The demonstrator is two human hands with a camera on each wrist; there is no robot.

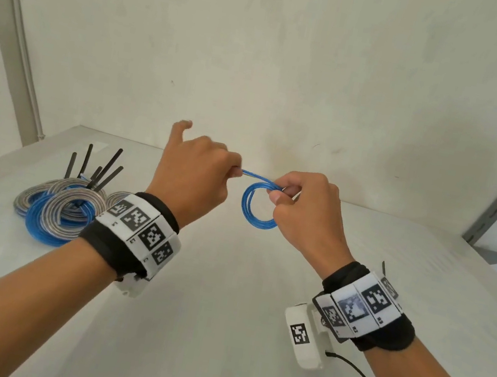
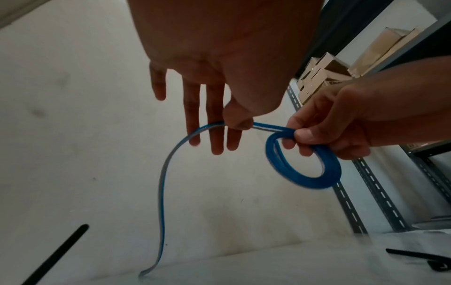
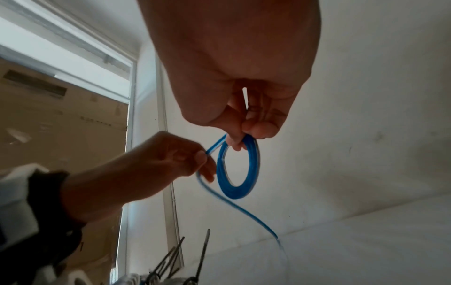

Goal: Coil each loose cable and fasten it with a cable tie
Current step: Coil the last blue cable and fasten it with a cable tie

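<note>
Your right hand (image 1: 303, 211) pinches the top of a small blue cable coil (image 1: 259, 205) between thumb and curled fingers, so the loops hang below your grip, raised above the white table (image 1: 221, 299). Your left hand (image 1: 196, 172) sits just to the left of it, thumb and forefinger pinching the loose strand where it leaves the coil, the other fingers spread straight. In the left wrist view that free tail (image 2: 162, 192) arcs over your fingers and drops down to the table, its end touching the surface. On the far left of the table lies a heap of coiled blue and silver cables (image 1: 61, 208) with black cable ties (image 1: 103, 172) sticking up from it. Another black cable tie (image 2: 419, 262) lies flat on the table to the right, seen from the left wrist.
</note>
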